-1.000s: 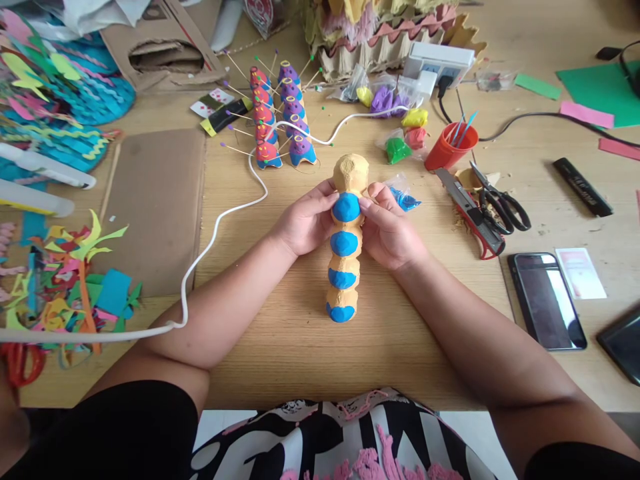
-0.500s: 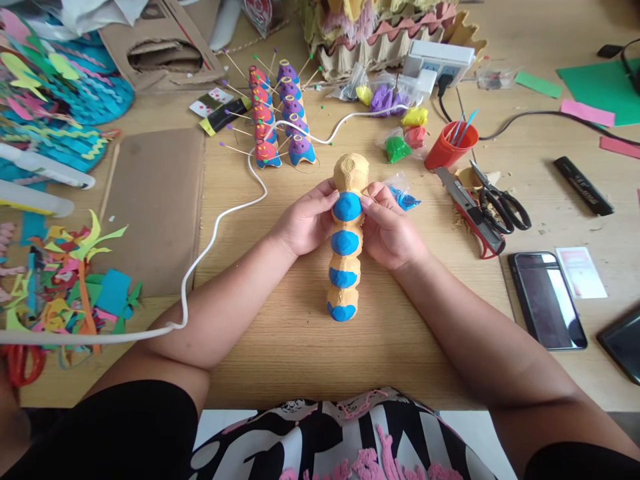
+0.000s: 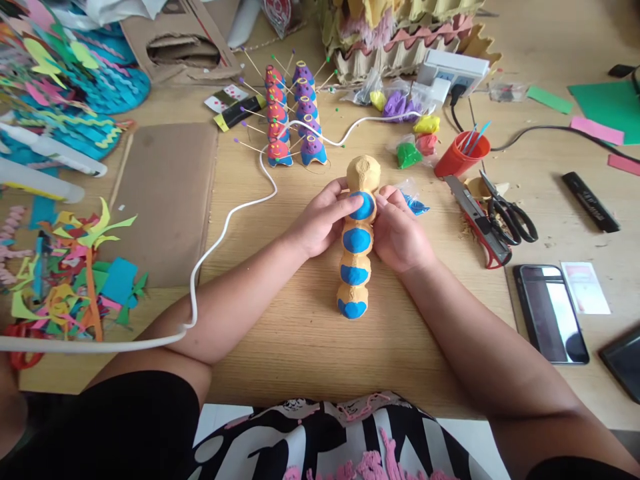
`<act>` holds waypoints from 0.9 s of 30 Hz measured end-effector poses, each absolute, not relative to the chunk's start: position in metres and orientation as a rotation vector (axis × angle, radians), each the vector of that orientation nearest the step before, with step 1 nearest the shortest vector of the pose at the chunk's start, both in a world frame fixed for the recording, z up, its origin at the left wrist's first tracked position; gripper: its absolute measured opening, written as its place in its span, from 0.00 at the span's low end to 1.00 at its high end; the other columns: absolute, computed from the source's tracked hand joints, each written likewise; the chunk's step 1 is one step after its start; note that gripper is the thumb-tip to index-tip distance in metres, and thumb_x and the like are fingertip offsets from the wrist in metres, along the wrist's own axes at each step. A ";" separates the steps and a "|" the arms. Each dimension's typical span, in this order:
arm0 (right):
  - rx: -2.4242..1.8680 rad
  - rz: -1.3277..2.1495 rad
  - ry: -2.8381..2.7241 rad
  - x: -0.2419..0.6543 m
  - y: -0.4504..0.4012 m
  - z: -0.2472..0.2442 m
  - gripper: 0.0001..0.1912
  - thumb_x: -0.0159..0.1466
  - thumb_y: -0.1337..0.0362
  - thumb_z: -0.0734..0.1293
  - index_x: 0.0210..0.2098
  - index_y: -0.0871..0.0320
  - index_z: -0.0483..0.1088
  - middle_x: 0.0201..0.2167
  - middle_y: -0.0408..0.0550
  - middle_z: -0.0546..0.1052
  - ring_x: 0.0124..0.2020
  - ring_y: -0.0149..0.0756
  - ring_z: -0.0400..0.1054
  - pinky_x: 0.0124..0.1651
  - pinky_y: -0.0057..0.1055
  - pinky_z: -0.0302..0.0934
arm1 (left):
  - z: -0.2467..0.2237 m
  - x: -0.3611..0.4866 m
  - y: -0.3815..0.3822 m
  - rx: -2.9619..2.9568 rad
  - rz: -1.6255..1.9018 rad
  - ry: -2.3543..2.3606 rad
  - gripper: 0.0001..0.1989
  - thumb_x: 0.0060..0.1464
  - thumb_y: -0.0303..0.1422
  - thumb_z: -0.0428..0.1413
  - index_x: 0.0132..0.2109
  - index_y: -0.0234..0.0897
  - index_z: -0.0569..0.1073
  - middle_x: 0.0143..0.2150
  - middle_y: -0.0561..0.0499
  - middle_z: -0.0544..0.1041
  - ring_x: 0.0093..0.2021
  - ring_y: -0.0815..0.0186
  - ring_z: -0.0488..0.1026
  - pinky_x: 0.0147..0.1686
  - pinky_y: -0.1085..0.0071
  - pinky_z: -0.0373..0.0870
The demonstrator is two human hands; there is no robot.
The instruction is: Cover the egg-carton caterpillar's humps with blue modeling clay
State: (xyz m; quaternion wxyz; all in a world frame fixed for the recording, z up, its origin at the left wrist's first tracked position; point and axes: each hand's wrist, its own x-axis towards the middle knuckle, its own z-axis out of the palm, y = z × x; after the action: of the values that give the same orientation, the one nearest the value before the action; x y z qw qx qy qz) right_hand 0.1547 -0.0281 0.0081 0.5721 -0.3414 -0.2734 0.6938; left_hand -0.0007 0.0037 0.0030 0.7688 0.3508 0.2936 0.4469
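Note:
A strip of egg-carton cups [image 3: 356, 270], coated in tan clay with a blue clay patch on each lower cup, stands lengthwise in front of me. My left hand [image 3: 325, 217] grips its upper left side, the thumb lying across the topmost blue patch. At the upper right edge, my right hand [image 3: 403, 227] has its thumb and fingers pinched together against the strip; its fingertips are partly hidden. Just beyond the right hand lies a bag of blue clay [image 3: 416, 204]. Farther back are two finished-looking caterpillar figures, one red and blue [image 3: 277, 127], one purple and blue [image 3: 310, 127].
A white cable [image 3: 233, 213] runs over my left forearm. To the right lie a cutter knife [image 3: 477, 217], scissors [image 3: 510, 217], a red cup [image 3: 463, 155] and a phone [image 3: 550, 313]. Paper scraps [image 3: 75, 273] and cardboard [image 3: 165, 200] are on the left.
My left thumb has slid from the strip's edge onto the top blue patch. The right fingertips have shifted slightly at the edge. The whole view has moved a little.

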 end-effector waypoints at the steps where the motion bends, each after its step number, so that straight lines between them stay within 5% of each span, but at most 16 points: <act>1: -0.794 1.627 -0.641 0.155 -0.028 0.008 0.23 0.63 0.55 0.82 0.38 0.48 0.64 0.33 0.34 0.76 0.36 0.32 0.74 0.41 0.32 0.72 | 0.003 0.000 0.003 0.775 0.975 0.644 0.29 0.50 0.43 0.77 0.54 0.42 0.76 0.42 0.55 0.85 0.43 0.66 0.83 0.48 0.69 0.77; 20: -0.814 1.622 -0.653 0.154 -0.029 0.008 0.21 0.61 0.60 0.83 0.37 0.48 0.65 0.31 0.34 0.74 0.32 0.30 0.71 0.39 0.30 0.70 | 0.000 -0.003 0.005 0.777 0.949 0.557 0.27 0.51 0.45 0.77 0.51 0.40 0.77 0.39 0.55 0.84 0.39 0.67 0.82 0.42 0.70 0.75; 27: -0.840 1.625 -0.663 0.154 -0.029 0.006 0.21 0.63 0.53 0.82 0.37 0.48 0.65 0.31 0.35 0.76 0.35 0.35 0.74 0.39 0.34 0.72 | -0.002 -0.003 0.009 0.736 0.932 0.571 0.21 0.57 0.45 0.73 0.50 0.42 0.76 0.38 0.55 0.83 0.42 0.63 0.83 0.46 0.66 0.76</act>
State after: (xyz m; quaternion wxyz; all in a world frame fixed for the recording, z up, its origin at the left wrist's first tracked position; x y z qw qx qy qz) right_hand 0.1541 -0.0286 0.0063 0.5628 -0.3566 -0.2816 0.6904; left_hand -0.0029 0.0089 -0.0022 0.7908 0.3418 0.2654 0.4329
